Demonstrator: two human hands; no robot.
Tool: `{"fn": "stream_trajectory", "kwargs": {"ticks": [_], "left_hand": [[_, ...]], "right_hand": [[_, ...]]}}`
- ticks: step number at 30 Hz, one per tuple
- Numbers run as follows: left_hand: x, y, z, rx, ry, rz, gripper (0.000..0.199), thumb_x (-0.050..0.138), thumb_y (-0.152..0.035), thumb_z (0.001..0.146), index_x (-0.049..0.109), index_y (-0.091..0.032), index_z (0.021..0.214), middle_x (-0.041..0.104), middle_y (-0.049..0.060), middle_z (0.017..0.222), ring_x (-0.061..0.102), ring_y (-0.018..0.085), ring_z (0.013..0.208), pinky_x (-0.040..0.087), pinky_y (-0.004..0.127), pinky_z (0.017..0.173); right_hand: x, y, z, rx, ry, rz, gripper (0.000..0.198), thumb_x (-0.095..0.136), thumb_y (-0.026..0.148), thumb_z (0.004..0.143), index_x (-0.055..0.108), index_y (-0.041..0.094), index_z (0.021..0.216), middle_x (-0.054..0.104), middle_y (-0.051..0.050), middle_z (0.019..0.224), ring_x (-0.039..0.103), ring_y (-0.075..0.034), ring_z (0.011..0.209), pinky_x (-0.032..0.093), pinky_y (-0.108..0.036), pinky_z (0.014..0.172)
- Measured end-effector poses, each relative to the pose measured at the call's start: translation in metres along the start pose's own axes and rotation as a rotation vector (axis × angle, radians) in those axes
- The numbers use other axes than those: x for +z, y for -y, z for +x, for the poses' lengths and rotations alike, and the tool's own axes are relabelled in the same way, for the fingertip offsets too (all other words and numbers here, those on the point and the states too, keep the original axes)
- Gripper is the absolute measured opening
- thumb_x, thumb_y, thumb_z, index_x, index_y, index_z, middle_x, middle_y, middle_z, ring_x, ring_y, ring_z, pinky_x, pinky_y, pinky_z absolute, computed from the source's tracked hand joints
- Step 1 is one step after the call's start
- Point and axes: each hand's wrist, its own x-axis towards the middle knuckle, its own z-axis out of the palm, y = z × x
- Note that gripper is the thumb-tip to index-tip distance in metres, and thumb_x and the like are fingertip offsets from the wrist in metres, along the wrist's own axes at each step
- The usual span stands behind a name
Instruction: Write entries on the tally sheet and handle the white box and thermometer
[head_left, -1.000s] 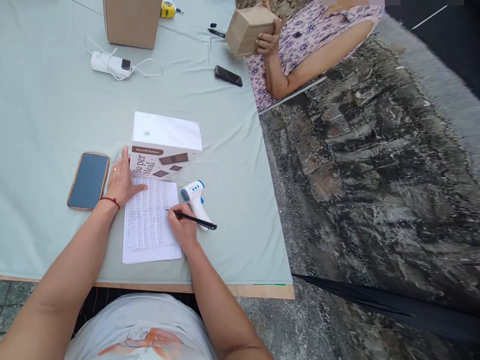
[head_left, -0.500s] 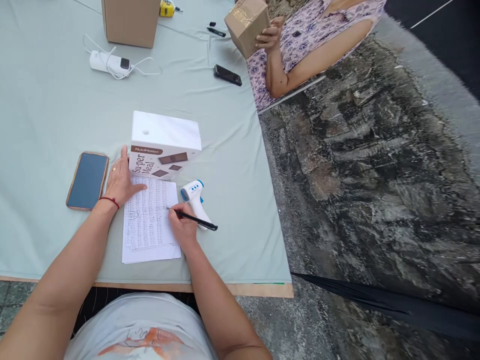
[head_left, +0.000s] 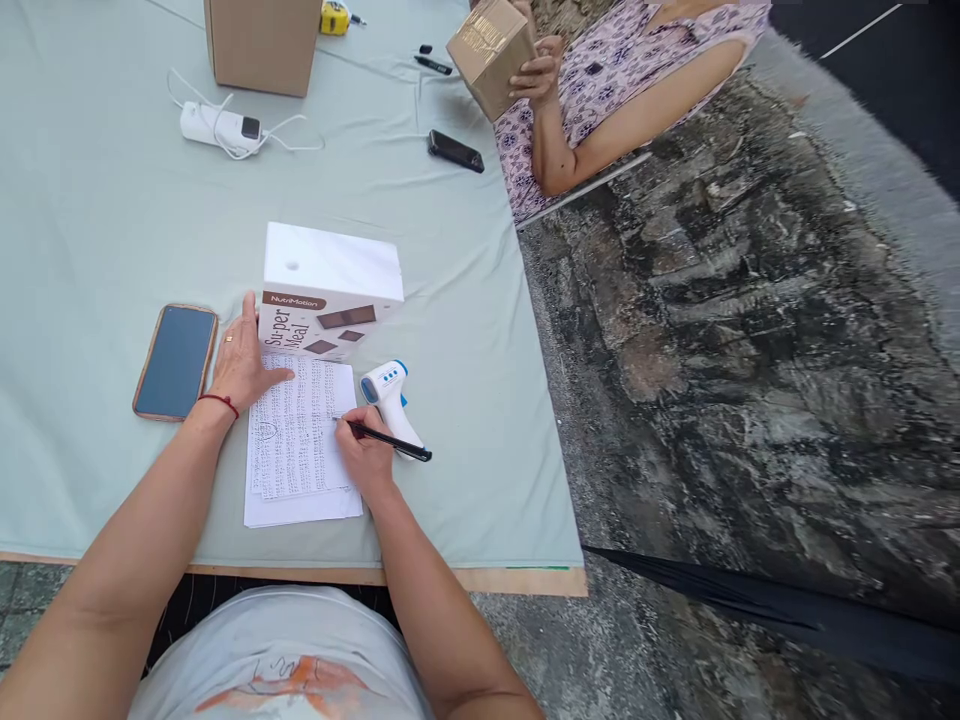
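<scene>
My right hand (head_left: pixel 365 450) grips a black pen (head_left: pixel 390 437), its tip at the right part of a densely written sheet of paper (head_left: pixel 304 440). Other sheets lie under that one. My left hand (head_left: pixel 244 365) rests with fingers stretched out along the sheet's upper left edge, its thumb on the paper. Its fingers lie beside a white box (head_left: pixel 330 262) marked "NutriMotion Super Meal", which stands just beyond the paper. Whether they touch the box I cannot tell. A white and blue infrared thermometer (head_left: pixel 390 400) lies right of the paper, partly behind my right hand and the pen.
Left of my left hand lies a phone (head_left: pixel 175 362). Farther back are a white corded device (head_left: pixel 217 128), a cardboard box (head_left: pixel 262 45), a yellow tool (head_left: pixel 334 18), a black marker (head_left: pixel 433 65) and a black phone (head_left: pixel 455 150). At the right edge a person holds a taped carton (head_left: pixel 491 60).
The pen and my right hand have shifted very slightly left. The other person's carton has tilted a little, and part of a second hand shows behind it. My left hand stays put.
</scene>
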Motion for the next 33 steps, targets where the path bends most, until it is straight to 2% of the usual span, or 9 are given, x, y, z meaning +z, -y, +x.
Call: {"fn": "stream_trajectory", "kwargs": {"ticks": [6, 12, 19, 23, 26, 30, 33], "left_hand": [[0.001, 0.002, 0.001, 0.011, -0.007, -0.015, 0.14, 0.094, -0.022, 0.058, 0.0, -0.026, 0.162, 0.043, 0.019, 0.152, 0.038, 0.044, 0.144, 0.033, 0.065, 0.118], [0.001, 0.004, 0.001, 0.023, -0.009, -0.017, 0.14, 0.094, -0.023, 0.058, 0.0, -0.026, 0.162, 0.043, 0.018, 0.152, 0.038, 0.044, 0.144, 0.033, 0.065, 0.118], [0.001, 0.005, 0.001, 0.036, -0.013, -0.044, 0.129, 0.087, -0.025, 0.068, -0.001, -0.025, 0.163, 0.046, 0.017, 0.15, 0.039, 0.042, 0.144, 0.033, 0.064, 0.119], [-0.001, 0.006, 0.004, 0.046, -0.036, -0.085, 0.129, 0.085, -0.027, 0.07, -0.004, -0.026, 0.163, 0.042, 0.017, 0.155, 0.039, 0.041, 0.145, 0.035, 0.062, 0.119], [-0.003, 0.006, 0.006, 0.09, -0.03, -0.115, 0.124, 0.081, -0.027, 0.075, -0.006, -0.03, 0.162, 0.041, 0.014, 0.157, 0.04, 0.038, 0.146, 0.036, 0.058, 0.119], [-0.005, 0.01, 0.009, 0.116, -0.012, -0.146, 0.113, 0.074, -0.031, 0.082, -0.005, -0.029, 0.163, 0.042, 0.014, 0.157, 0.042, 0.035, 0.145, 0.036, 0.055, 0.119], [-0.001, 0.015, 0.011, 0.115, -0.022, -0.172, 0.109, 0.071, -0.044, 0.086, -0.004, -0.025, 0.163, 0.045, 0.016, 0.153, 0.044, 0.035, 0.143, 0.037, 0.055, 0.117]], "right_hand": [[-0.001, 0.002, -0.001, 0.033, -0.039, 0.006, 0.011, 0.056, 0.034, 0.072, 0.053, 0.024, 0.068, 0.055, 0.004, 0.063, 0.048, -0.014, 0.059, 0.044, -0.029, 0.057], [0.0, 0.0, -0.001, 0.008, -0.033, -0.013, 0.01, 0.056, 0.032, 0.073, 0.053, 0.024, 0.069, 0.055, 0.003, 0.064, 0.048, -0.015, 0.061, 0.045, -0.03, 0.06], [-0.001, -0.001, -0.002, 0.009, -0.041, -0.016, 0.012, 0.055, 0.033, 0.075, 0.051, 0.024, 0.07, 0.053, 0.004, 0.063, 0.049, -0.015, 0.06, 0.045, -0.03, 0.06], [-0.004, -0.003, -0.005, -0.084, -0.101, -0.028, 0.015, 0.054, 0.038, 0.086, 0.058, 0.024, 0.084, 0.061, 0.0, 0.075, 0.057, -0.017, 0.07, 0.05, -0.032, 0.068], [-0.005, -0.007, -0.005, -0.204, -0.075, -0.078, 0.019, 0.049, 0.039, 0.093, 0.061, 0.024, 0.098, 0.065, -0.003, 0.082, 0.061, -0.019, 0.074, 0.053, -0.035, 0.074], [-0.001, -0.012, -0.004, -0.326, -0.064, -0.176, 0.021, 0.05, 0.036, 0.096, 0.061, 0.024, 0.109, 0.067, -0.005, 0.086, 0.063, -0.02, 0.076, 0.055, -0.037, 0.075], [0.003, -0.013, -0.003, -0.39, -0.02, -0.267, 0.025, 0.047, 0.029, 0.096, 0.063, 0.023, 0.115, 0.068, -0.007, 0.085, 0.063, -0.021, 0.074, 0.055, -0.038, 0.073]]}}
